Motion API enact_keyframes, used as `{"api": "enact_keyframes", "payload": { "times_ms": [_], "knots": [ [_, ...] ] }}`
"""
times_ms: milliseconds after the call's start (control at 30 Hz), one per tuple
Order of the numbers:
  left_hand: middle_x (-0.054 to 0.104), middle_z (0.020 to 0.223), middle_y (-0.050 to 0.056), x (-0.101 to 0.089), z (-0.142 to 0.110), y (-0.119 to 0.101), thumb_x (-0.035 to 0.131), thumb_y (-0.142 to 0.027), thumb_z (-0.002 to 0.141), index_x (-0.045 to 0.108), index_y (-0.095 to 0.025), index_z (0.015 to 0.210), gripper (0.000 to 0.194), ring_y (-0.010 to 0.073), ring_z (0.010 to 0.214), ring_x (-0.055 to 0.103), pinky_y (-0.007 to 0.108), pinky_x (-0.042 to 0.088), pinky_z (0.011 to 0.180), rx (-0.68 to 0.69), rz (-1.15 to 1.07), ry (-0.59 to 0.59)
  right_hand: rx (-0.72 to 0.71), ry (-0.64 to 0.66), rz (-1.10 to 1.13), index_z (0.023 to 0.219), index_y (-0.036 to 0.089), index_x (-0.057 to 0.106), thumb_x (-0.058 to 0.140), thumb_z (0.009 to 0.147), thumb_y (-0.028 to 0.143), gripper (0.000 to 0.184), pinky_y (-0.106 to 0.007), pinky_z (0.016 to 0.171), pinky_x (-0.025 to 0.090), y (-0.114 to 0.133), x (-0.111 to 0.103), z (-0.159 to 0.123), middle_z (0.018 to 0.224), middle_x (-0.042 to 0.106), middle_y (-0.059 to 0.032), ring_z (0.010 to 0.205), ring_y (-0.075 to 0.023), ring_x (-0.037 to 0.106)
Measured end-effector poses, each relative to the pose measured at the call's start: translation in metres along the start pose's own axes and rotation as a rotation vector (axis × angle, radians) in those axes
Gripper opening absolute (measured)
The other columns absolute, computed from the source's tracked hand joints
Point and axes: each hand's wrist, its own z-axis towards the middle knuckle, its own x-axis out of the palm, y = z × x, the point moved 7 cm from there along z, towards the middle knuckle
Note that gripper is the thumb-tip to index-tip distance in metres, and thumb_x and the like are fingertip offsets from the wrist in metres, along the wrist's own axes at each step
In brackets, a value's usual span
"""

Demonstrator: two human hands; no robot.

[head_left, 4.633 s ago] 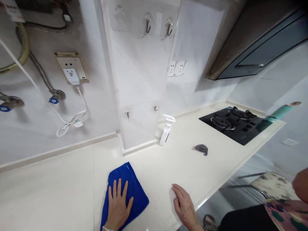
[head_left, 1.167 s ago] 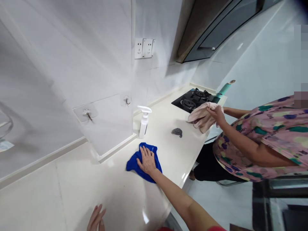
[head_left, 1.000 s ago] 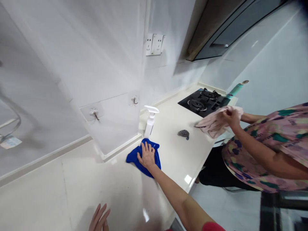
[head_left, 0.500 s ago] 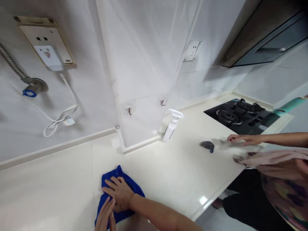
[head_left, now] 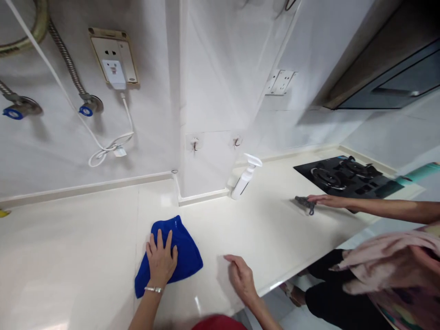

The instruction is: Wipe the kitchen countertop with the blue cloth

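My left hand (head_left: pixel 161 259), a silver bracelet at its wrist, lies flat with spread fingers on a blue cloth (head_left: pixel 185 252). The cloth is laid out on the pale countertop (head_left: pixel 99 247). To the right of it, apart from the cloth, my right hand (head_left: pixel 241 278) hovers over or rests on the counter near its front edge; I cannot tell which. Its index finger points out to the left, the other fingers bend loosely, and nothing shows in it. A white spray bottle (head_left: pixel 244 178) stands beside the wall corner, beyond both hands.
At right, another person's hand (head_left: pixel 326 200) touches a dark grey scrubber (head_left: pixel 305 204) on the counter. That person holds a pinkish cloth (head_left: pixel 381 256). A black gas hob (head_left: pixel 338 174) sits farther back. A wall socket with plug (head_left: pixel 115 73) and a looped white cable (head_left: pixel 103 153) are at left.
My right hand has lifted off the blue cloth and moved right. My left hand has come onto the cloth, which lies flatter. The other person's hand has reached the scrubber. The view has shifted left.
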Motion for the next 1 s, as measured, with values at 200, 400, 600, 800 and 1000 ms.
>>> {"api": "enact_keyframes", "payload": {
  "times_ms": [200, 400, 600, 800, 1000],
  "knots": [
    [0.04, 0.155, 0.017, 0.017, 0.044, -0.007, 0.046, -0.035, 0.095, 0.051, -0.03, 0.145, 0.051, 0.0468, 0.144, 0.028, 0.073, 0.024, 0.109, 0.066, 0.107, 0.083, -0.147, -0.135, -0.283, 0.114, 0.022, 0.065, 0.04, 0.09, 0.013, 0.036, -0.04, 0.086, 0.059, -0.026, -0.061, -0.02, 0.104, 0.07, -0.0087, 0.1, -0.0218, 0.067],
    [0.039, 0.154, 0.023, 0.019, 0.024, -0.028, 0.046, -0.04, 0.093, 0.05, -0.012, 0.145, 0.059, 0.0438, 0.147, 0.023, 0.065, 0.019, 0.117, 0.185, 0.072, -0.023, -0.057, -0.347, -0.411, 0.11, 0.019, 0.061, 0.039, 0.088, 0.014, 0.031, -0.038, 0.082, 0.057, -0.052, -0.082, -0.003, 0.098, 0.068, -0.008, 0.091, -0.0207, 0.064],
    [0.027, 0.163, 0.014, 0.026, -0.034, -0.106, 0.048, -0.037, 0.094, 0.035, -0.023, 0.155, 0.064, 0.0344, 0.151, 0.019, 0.061, 0.011, 0.121, 0.428, -0.081, 0.13, 0.018, -0.321, -0.547, 0.111, 0.02, 0.059, 0.041, 0.085, 0.017, 0.031, -0.041, 0.086, 0.051, -0.053, -0.075, -0.004, 0.096, 0.064, -0.0078, 0.093, -0.0237, 0.058],
    [0.016, 0.166, 0.013, 0.033, -0.06, -0.177, 0.053, -0.059, 0.091, 0.042, -0.034, 0.15, 0.065, 0.0358, 0.152, 0.018, 0.064, 0.012, 0.12, 0.543, -0.323, 0.382, 0.017, -0.273, -0.541, 0.111, 0.017, 0.059, 0.041, 0.086, 0.023, 0.031, -0.041, 0.085, 0.049, -0.059, -0.08, -0.007, 0.094, 0.064, -0.0089, 0.09, -0.0243, 0.058],
    [0.026, 0.164, 0.001, 0.0, -0.085, -0.12, 0.052, -0.052, 0.094, 0.05, -0.038, 0.142, 0.05, 0.0249, 0.151, 0.023, 0.053, 0.017, 0.123, 0.51, -0.328, 0.425, -0.001, -0.221, -0.491, 0.112, 0.016, 0.059, 0.042, 0.085, 0.024, 0.033, -0.04, 0.086, 0.048, -0.064, -0.085, -0.009, 0.096, 0.063, -0.0093, 0.091, -0.0234, 0.058]
  ]
}}
